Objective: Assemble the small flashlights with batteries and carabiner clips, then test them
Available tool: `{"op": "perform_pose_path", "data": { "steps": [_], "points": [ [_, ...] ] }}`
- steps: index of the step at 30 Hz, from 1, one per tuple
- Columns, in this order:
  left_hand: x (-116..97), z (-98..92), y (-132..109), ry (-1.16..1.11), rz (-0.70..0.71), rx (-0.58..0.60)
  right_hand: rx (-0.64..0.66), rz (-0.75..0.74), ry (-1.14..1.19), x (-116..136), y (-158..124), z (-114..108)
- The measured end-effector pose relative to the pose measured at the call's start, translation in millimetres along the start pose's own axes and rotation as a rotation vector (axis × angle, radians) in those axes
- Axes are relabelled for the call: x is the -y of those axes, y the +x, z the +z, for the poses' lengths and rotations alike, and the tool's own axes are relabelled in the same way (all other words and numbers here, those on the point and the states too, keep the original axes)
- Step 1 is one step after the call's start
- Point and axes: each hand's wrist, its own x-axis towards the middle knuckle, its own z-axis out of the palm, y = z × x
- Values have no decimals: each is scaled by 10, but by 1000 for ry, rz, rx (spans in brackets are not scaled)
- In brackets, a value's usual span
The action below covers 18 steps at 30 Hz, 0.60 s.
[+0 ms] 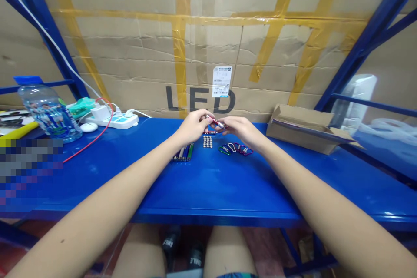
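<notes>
Both hands — left hand (192, 125) and right hand (240, 131) — are pinching a small red torch (215, 122) together above the blue shelf (208, 182), beside batteries (207, 141).

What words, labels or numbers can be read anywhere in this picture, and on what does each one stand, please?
"LED": large dark letters on the cardboard sheet behind the shelf.
"SMILE": white letters on each of the black slippers below the shelf.
White sticker on the cardboard: print too small to read.
Water bottle label: pictures only, no readable text.
Left edge: a pixelated patch, unreadable.
</notes>
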Motion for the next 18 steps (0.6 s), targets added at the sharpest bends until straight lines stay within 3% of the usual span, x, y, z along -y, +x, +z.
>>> {"op": "perform_pose_path", "data": {
  "steps": [5, 10, 14, 18],
  "points": [
    [21, 67, -53, 135, 169, 26, 51, -47, -186, 44, -60, 37],
    [-20, 55, -74, 179, 232, 49, 138, 2, -40, 0, -68, 54],
    [-29, 70, -55, 118, 169, 40, 94, 35, 36, -21, -69, 81],
    [-65, 51, -15, -248, 0, 1, 38, 38, -11, -9, -82, 103]
  ]
}}
